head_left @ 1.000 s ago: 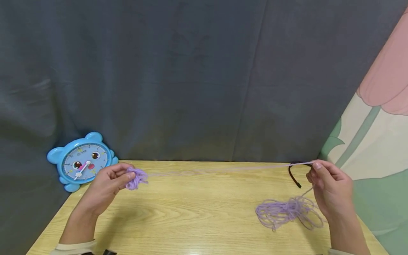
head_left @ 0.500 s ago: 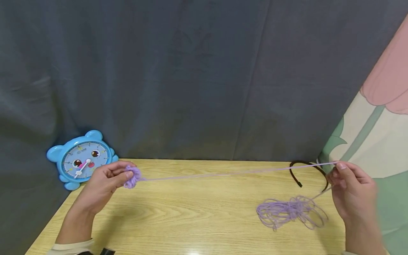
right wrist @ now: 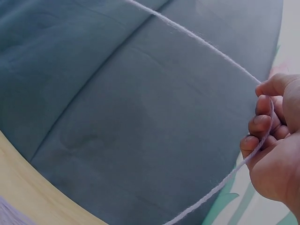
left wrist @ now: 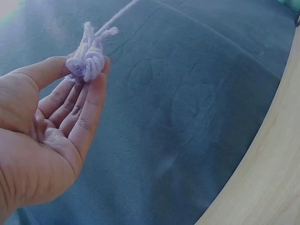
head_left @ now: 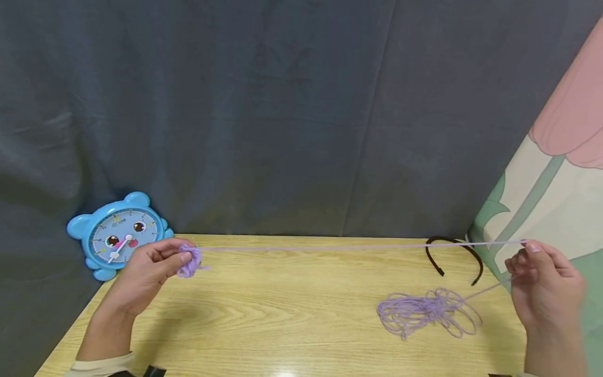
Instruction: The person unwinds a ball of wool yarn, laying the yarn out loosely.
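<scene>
My left hand pinches a small wound bundle of lilac yarn between thumb and fingers; a short loose end sticks out of it. From this bundle a single yarn strand stretches almost level across to my right hand, which grips it between thumb and forefinger. In the right wrist view the strand passes through the curled fingers and leaves below the hand. It slopes down to a loose heap of lilac yarn lying in loops on the right part of the table.
A blue bear-shaped clock leans at the table's back left, partly behind the left hand. A black headband lies at the back right, under the strand. The wooden table ends at a dark curtain; a flowered cloth hangs right.
My right hand has moved to the right, pulling the strand longer and straighter and uncovering the headband. The left hand has shifted slightly left with its bundle. The heap stays in place.
</scene>
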`<action>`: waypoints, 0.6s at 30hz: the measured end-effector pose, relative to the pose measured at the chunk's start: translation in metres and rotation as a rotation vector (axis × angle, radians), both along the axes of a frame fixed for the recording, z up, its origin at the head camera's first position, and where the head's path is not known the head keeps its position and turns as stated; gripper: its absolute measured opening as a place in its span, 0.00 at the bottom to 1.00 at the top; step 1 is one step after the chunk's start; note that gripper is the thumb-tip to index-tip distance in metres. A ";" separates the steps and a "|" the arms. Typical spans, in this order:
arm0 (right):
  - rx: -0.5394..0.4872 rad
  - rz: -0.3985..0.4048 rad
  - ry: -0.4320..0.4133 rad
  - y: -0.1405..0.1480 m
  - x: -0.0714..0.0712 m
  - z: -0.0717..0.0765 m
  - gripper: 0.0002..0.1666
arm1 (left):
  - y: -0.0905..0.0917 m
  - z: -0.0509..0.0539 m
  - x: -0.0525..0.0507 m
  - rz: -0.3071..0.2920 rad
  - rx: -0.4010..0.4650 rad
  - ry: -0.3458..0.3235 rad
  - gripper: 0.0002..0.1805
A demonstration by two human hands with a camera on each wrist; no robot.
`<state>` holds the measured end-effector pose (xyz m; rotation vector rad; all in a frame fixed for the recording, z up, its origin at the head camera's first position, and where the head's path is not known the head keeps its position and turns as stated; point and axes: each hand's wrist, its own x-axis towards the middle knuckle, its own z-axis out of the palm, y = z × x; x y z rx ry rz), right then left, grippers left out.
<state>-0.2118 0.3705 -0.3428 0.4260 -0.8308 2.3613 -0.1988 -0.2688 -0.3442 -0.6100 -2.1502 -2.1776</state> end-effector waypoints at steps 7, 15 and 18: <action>-0.063 -0.079 -0.029 0.011 0.002 0.001 0.13 | -0.002 -0.002 -0.002 -0.080 0.079 0.047 0.19; -0.105 -0.059 -0.015 0.020 0.004 0.000 0.14 | -0.004 -0.003 -0.003 -0.010 0.157 0.025 0.19; -0.094 -0.076 -0.027 0.023 0.005 -0.001 0.13 | -0.005 -0.003 -0.002 0.024 0.176 0.030 0.18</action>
